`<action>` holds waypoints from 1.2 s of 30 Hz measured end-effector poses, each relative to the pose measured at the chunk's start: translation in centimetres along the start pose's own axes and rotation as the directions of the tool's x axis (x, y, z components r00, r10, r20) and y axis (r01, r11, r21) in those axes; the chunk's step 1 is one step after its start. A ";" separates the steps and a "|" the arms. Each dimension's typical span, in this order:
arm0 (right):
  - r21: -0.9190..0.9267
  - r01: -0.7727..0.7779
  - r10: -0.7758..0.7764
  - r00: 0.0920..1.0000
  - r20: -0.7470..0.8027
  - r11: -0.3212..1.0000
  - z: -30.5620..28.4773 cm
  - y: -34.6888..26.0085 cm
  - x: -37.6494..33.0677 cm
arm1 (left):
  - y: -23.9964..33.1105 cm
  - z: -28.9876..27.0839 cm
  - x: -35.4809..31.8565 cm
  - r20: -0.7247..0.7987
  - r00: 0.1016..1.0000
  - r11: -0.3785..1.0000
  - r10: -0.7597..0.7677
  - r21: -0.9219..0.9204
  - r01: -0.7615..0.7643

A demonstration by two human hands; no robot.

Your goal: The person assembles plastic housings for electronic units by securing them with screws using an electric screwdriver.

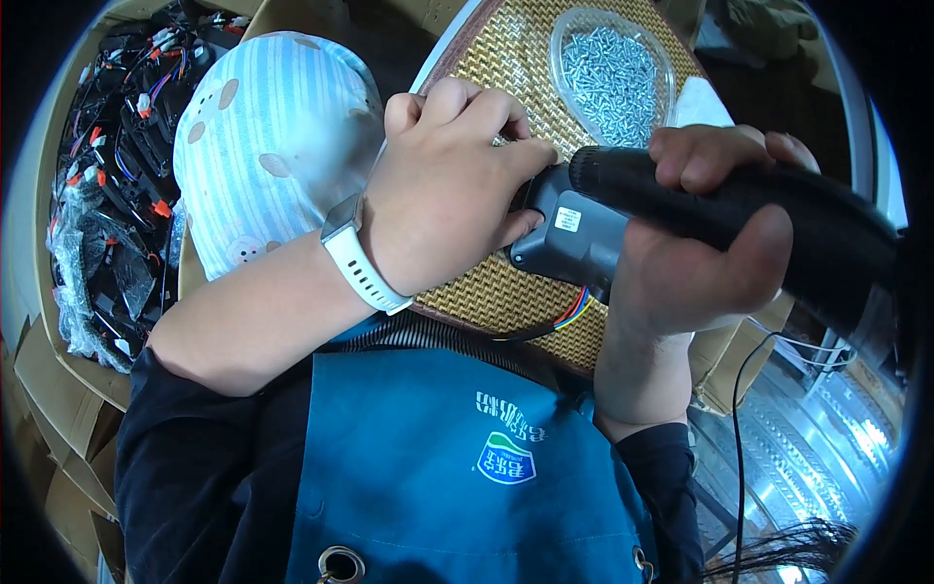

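Note:
My right hand (705, 238) is wrapped round a thick black electric screwdriver (759, 209), whose ridged front end comes down over the far side of a dark grey plastic housing (589, 248). The bit is hidden from view. The housing carries a small white label, and coloured wires (572, 310) come out from beneath its near side. My left hand (452, 185), with a white-strapped watch on the wrist, grips the housing's left end between thumb and forefinger. Its other fingers are curled on the woven mat (486, 73) that lies under the housing.
A clear round dish of small silver screws (613, 88) stands on the mat's far part. At left, a cardboard box (44, 224) holds several black wired parts (136, 146). A blue-striped cloth bundle (277, 136) sits beside the mat. A black cable (739, 448) hangs at right.

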State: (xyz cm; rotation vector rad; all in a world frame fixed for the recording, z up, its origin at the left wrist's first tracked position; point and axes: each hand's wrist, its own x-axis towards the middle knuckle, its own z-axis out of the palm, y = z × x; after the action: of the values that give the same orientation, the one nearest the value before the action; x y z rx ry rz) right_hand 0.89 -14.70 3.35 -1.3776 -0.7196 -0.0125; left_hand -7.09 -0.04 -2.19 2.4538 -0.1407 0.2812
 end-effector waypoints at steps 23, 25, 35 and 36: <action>0.306 -0.088 0.053 0.991 0.123 0.948 -1.4 -3.9 -3.3 | -1.4 0.1 4.3 0.161 0.920 0.934 0.357 -0.080 -0.349; 0.325 -0.103 0.046 0.983 0.179 0.940 -1.6 -3.4 -3.9 | -1.3 0.1 4.4 0.189 0.910 0.929 0.369 -0.059 -0.365; 0.270 -0.030 -0.036 0.971 0.238 0.962 -1.4 -3.2 -4.6 | 0.1 -0.6 5.9 0.361 0.857 0.892 0.369 0.123 -0.435; 0.260 -0.015 -0.047 0.972 0.230 0.965 -1.4 -3.4 -4.8 | 0.5 -0.8 6.0 0.395 0.837 0.868 0.378 0.163 -0.469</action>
State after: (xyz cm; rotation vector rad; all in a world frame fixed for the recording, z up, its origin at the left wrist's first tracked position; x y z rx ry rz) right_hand -3.65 -18.60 4.03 -1.1300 -0.8963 0.2287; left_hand -1.45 -0.10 0.18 2.6855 -0.8710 0.0426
